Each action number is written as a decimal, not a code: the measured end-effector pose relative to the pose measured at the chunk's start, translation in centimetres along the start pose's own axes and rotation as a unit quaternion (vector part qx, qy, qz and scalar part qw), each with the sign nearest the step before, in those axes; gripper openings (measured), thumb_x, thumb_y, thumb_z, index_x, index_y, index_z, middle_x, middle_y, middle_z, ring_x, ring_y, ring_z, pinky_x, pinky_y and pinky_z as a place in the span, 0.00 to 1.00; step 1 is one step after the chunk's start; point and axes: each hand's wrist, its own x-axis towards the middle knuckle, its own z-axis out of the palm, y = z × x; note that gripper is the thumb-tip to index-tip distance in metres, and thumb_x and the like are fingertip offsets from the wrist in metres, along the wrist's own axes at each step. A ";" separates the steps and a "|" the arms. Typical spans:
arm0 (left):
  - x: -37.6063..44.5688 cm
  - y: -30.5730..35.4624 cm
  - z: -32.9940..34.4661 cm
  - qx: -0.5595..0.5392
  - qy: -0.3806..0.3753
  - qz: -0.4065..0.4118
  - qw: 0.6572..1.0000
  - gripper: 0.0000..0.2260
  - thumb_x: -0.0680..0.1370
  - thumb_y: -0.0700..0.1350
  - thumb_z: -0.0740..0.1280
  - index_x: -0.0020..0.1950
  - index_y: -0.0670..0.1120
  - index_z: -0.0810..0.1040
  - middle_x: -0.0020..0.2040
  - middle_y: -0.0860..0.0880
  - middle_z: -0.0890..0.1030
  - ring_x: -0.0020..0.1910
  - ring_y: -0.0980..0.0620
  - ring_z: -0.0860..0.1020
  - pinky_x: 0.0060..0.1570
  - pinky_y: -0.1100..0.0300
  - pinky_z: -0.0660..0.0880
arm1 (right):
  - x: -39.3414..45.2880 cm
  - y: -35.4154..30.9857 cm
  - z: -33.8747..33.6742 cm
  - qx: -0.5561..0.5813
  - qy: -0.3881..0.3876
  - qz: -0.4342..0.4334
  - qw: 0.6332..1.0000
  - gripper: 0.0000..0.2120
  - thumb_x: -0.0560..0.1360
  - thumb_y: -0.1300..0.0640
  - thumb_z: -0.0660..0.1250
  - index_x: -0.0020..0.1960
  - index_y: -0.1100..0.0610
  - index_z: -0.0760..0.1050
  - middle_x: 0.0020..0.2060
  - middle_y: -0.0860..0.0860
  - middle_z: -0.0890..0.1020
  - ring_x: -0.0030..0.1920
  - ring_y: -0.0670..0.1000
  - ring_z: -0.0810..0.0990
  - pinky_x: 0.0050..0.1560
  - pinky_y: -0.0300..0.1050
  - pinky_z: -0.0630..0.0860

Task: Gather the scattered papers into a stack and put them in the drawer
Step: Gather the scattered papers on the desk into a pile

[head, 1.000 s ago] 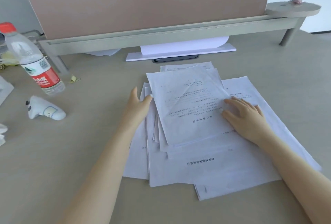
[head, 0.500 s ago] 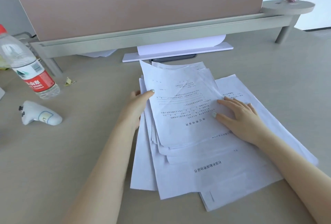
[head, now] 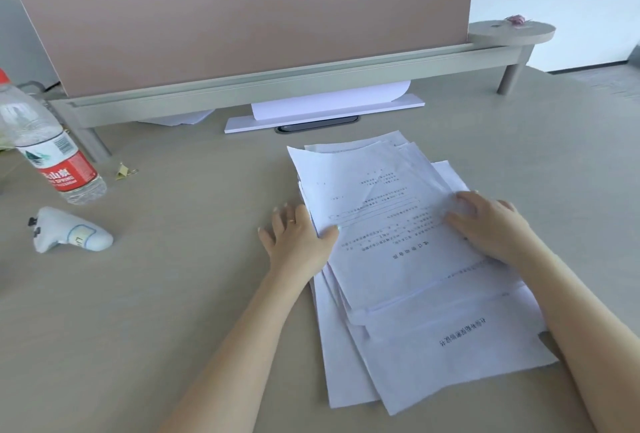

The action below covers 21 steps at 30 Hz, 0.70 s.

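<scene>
A loose pile of white printed papers (head: 398,259) lies fanned out on the beige desk (head: 156,294), right of centre. My left hand (head: 298,238) presses against the pile's left edge, thumb on top of the upper sheet, fingers spread on the desk. My right hand (head: 488,224) lies flat on the right side of the upper sheets. The lower sheets (head: 433,356) stick out toward me, askew. No drawer is in view.
A water bottle with a red label (head: 52,152) stands at the far left, with a small white device (head: 69,235) in front of it and a binder clip (head: 124,171) nearby. A pink divider panel on a raised shelf (head: 277,79) runs along the back, white sheets (head: 329,103) under it.
Both hands have squeezed the sheets closer together and turned the upper sheets clockwise; the pile is narrower. The camera view has shifted, so the pile sits further right.
</scene>
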 end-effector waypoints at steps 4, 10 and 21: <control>-0.6 0.7 0.3 -0.055 0.040 0.032 0.997 0.20 0.76 0.54 0.58 0.62 0.42 0.64 0.66 0.45 0.70 0.70 0.46 0.59 0.69 0.41 0.50 | -0.3 -0.6 0.0 -0.025 -0.025 -0.031 0.999 0.30 0.74 0.40 0.60 0.73 0.49 0.59 0.71 0.52 0.69 0.72 0.56 0.62 0.69 0.53 0.59; -2.0 1.1 -1.2 -0.304 -0.004 0.056 0.951 0.10 0.75 0.45 0.60 0.56 0.52 0.67 0.50 0.53 0.76 0.48 0.50 0.75 0.42 0.57 0.71 | -0.8 -0.1 -0.8 -0.035 -0.060 -0.056 0.996 0.27 0.74 0.42 0.60 0.70 0.49 0.61 0.67 0.51 0.71 0.71 0.55 0.60 0.65 0.51 0.63; -0.3 0.7 -3.4 -0.555 -0.067 -0.090 0.824 0.10 0.75 0.44 0.64 0.54 0.45 0.80 0.47 0.49 0.83 0.49 0.49 0.80 0.51 0.57 0.74 | -0.3 -0.4 3.5 -0.161 0.002 -0.133 0.978 0.28 0.76 0.38 0.49 0.72 0.50 0.54 0.74 0.49 0.58 0.74 0.56 0.54 0.71 0.52 0.52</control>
